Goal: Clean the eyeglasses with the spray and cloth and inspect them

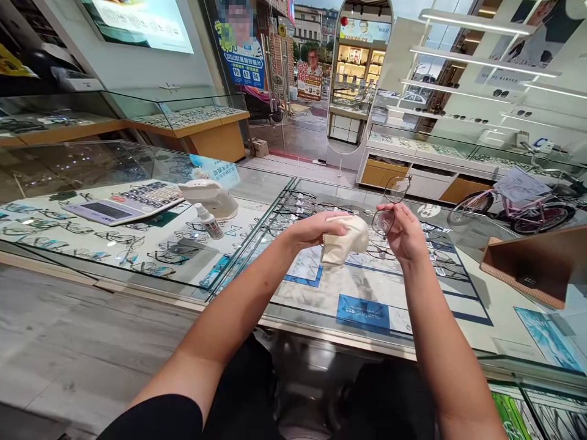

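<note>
My left hand point(316, 230) is closed on a cream-coloured cloth point(346, 241), which bunches over the fingers and hangs below them. To its right, my right hand point(406, 235) pinches a pair of thin-framed eyeglasses point(397, 188) by one side. The eyeglasses are held up on edge, one lens above the other, and a small pale mark shows on the upper lens. Cloth and eyeglasses are a short way apart, both above the glass display counter point(284, 305). Rows of eyeglasses lie under the glass beneath my hands.
On the counter to the left are a large calculator point(126, 201), a white spray bottle point(208, 221) and a whitish plastic device point(213, 198). A blue card point(363, 313) lies near the front edge. A brown wooden stand point(532, 266) is at the right, with an oval mirror point(355, 73) beyond.
</note>
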A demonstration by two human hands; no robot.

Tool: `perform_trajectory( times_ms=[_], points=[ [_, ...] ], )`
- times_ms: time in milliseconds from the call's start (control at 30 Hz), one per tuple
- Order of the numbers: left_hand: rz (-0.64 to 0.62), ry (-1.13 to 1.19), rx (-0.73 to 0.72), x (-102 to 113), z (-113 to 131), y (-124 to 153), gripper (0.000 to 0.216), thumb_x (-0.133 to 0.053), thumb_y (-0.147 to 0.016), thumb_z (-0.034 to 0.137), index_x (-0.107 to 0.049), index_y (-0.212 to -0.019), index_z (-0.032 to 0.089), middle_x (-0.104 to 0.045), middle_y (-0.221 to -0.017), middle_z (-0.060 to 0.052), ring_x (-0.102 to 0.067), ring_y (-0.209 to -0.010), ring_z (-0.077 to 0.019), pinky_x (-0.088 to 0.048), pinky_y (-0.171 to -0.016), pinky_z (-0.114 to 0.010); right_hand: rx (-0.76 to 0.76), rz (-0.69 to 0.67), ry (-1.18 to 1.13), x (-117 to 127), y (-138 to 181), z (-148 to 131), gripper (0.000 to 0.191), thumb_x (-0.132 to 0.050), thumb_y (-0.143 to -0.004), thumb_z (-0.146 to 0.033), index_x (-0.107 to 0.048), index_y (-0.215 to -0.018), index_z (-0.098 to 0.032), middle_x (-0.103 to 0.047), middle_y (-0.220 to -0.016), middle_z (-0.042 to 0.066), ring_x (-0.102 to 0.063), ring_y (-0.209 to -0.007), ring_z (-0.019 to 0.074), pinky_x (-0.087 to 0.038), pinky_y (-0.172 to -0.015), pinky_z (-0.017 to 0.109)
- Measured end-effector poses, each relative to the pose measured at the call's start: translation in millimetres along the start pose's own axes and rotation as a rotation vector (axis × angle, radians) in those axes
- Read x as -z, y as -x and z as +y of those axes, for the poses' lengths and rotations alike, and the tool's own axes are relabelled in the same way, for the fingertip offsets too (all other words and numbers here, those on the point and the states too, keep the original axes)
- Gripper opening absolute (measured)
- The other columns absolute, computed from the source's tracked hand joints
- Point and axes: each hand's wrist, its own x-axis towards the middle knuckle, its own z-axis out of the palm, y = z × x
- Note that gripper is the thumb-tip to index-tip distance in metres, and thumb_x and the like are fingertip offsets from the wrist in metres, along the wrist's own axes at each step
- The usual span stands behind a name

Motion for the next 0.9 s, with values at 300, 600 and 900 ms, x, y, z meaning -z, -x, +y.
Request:
perform_trajectory(
  times_ms=[300, 600, 900],
  points=[
    [-0.109, -0.209, 0.231, -12, -16, 0, 0.093, -0.090, -0.064, 0.021, -0.053, -0.150, 0.023, -0.073, -0.100, -0.002, -0.067, -0.075, -0.0136, -0.045, -0.063, -0.023, 0.004, 0.026, -0.009, 5, -5, 0, 0.036, -0.092, -0.077, -0.054, -0.071, -0.087, -0.026, -0.081, -0.103, 0.002, -0.068, -0.076, 0.0107, -0.051, -0.056, 0.020],
    [-0.274, -0.561, 0.148, -14, -19, 6, 0.118, -0.089, -0.064, 0.022, -0.032, -0.167, 0.024, -0.076, -0.116, -0.008, -0.071, -0.089, -0.0191, -0.052, -0.080, -0.028, 0.000, 0.049, -0.019, 4, -5, 1, 0.036, -0.093, -0.076, -0.052, -0.072, -0.086, -0.025, -0.081, -0.102, 0.001, -0.066, -0.073, 0.0090, -0.050, -0.054, 0.017],
    [0.077, -1.167, 0.208, -26, -25, 23, 0.100, -0.092, -0.058, 0.051, -0.058, -0.146, 0.017, -0.073, -0.083, -0.003, -0.067, -0.075, -0.0245, -0.041, -0.064, -0.026, -0.001, 0.029, 0.032, 6, -6, 3, 0.038, -0.091, -0.079, -0.056, -0.072, -0.089, -0.025, -0.081, -0.104, 0.003, -0.067, -0.075, 0.0111, -0.051, -0.054, 0.020]
  ],
)
